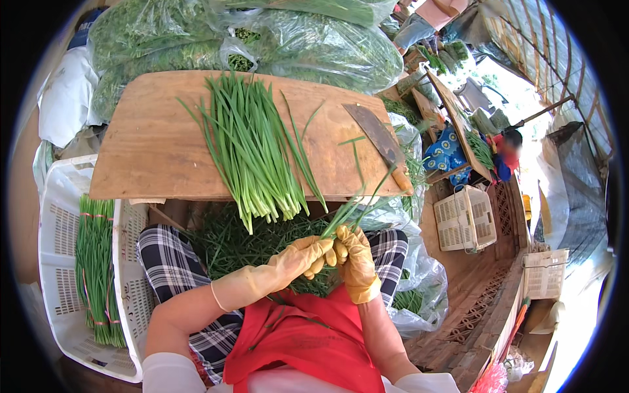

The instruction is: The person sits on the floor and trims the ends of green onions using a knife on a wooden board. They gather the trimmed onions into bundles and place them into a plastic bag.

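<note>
My left hand and my right hand, both in yellowish rubber gloves, meet just past the near edge of a wooden board. Between their fingers they grip a few garlic chive leaves, which fan up and to the right; the lower ends are hidden by the gloves. A thick pile of garlic chives lies on the board, pale stem ends hanging over its near edge. Right of the pile rests a knife with a dark, stained blade and wooden handle.
A white plastic crate at left holds banded chive bundles. Loose leaves heap under the board. Clear bags of greens stand behind it, and a plastic bag lies at right. Another person sits farther right.
</note>
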The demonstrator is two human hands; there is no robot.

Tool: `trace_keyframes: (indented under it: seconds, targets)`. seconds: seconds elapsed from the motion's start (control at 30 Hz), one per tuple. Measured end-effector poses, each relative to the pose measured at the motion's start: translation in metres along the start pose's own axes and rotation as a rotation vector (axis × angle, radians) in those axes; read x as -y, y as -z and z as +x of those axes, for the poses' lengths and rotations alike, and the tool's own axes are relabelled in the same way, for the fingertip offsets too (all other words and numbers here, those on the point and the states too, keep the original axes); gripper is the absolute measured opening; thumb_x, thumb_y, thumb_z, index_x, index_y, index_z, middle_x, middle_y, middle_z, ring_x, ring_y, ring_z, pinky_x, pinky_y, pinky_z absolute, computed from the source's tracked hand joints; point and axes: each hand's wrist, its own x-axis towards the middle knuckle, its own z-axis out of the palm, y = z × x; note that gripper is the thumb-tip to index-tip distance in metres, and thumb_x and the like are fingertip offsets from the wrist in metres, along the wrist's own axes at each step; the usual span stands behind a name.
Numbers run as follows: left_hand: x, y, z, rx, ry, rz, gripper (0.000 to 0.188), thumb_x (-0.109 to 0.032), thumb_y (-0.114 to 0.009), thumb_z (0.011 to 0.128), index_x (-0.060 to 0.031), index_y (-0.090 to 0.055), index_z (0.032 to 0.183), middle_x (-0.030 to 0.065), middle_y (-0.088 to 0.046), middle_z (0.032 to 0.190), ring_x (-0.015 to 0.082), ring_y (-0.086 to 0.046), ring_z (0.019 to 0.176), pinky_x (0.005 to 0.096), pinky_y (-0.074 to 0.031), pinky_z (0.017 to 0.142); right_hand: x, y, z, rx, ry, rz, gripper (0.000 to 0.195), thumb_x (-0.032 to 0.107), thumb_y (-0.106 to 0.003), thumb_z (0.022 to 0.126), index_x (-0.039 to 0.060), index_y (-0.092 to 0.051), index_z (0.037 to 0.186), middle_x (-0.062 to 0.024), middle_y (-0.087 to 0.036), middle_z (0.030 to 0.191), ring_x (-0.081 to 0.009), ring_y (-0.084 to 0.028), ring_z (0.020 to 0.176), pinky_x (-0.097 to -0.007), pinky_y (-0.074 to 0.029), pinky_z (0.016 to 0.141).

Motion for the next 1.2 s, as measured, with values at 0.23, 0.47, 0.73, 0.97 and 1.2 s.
trace_keyframes:
  seconds: [0.23,0.47,0.73,0.97,1.2]
  targets:
    - [-0.006,-0.005,-0.006,-0.117,-0.395,0.142,0.029,-0.032,-0.048,0.102,-0.0065,-0.061,0.099,0.0011,-0.064,0.087,0.0067,-0.053,0.073,0.0230,-0.044,0.068,0.026,-0.015,-0.036,-0.182,0.273,-0.105,0.013,0.022,-0.063,0.094,0.0099,-0.059,0.093,0.0039,-0.049,0.066,-0.0053,-0.038,0.055,-0.0223,-0.030,0.049]
    - [-0.103,0.031,-0.056,-0.328,-0.539,0.234,0.042,-0.041,-0.047,0.100,-0.0057,-0.061,0.081,0.0047,-0.061,0.074,0.0113,-0.051,0.062,0.0249,-0.042,0.061,0.026,0.083,-0.033,0.302,-0.122,-1.078,0.026,0.019,-0.057,0.096,0.0020,-0.063,0.114,-0.0060,-0.066,0.086,-0.0142,-0.061,0.070,-0.0285,-0.051,0.066]
    - [-0.112,0.068,-0.091,-0.647,0.092,0.600,0.056,-0.062,-0.056,0.088,-0.0073,-0.068,0.085,0.0027,-0.064,0.070,0.0109,-0.053,0.060,0.0273,-0.044,0.062,0.044,-0.004,0.004,-0.039,0.302,-1.246,0.039,0.020,-0.064,0.094,0.0030,-0.054,0.128,-0.0122,-0.068,0.100,-0.0195,-0.064,0.089,-0.0319,-0.052,0.080]
    - [-0.071,0.118,-0.092,-0.727,0.152,0.638,0.057,-0.058,-0.057,0.090,-0.0016,-0.068,0.096,0.0065,-0.067,0.074,0.0131,-0.061,0.060,0.0255,-0.048,0.056,0.018,-0.019,0.074,0.118,-0.170,-0.702,0.071,0.039,-0.060,0.095,0.0139,-0.026,0.151,-0.0136,-0.063,0.116,-0.0185,-0.067,0.080,-0.0263,-0.055,0.063]
    - [-0.045,0.115,-0.051,-0.340,-0.163,-0.293,0.057,-0.051,-0.060,0.091,-0.0100,-0.053,0.130,0.0077,-0.065,0.116,0.0216,-0.064,0.098,0.0450,-0.052,0.088,-0.045,-0.085,0.064,0.325,-0.045,-0.863,0.061,0.022,-0.054,0.099,0.0100,-0.026,0.151,-0.0016,-0.062,0.082,-0.0071,-0.052,0.062,-0.0232,-0.046,0.055]
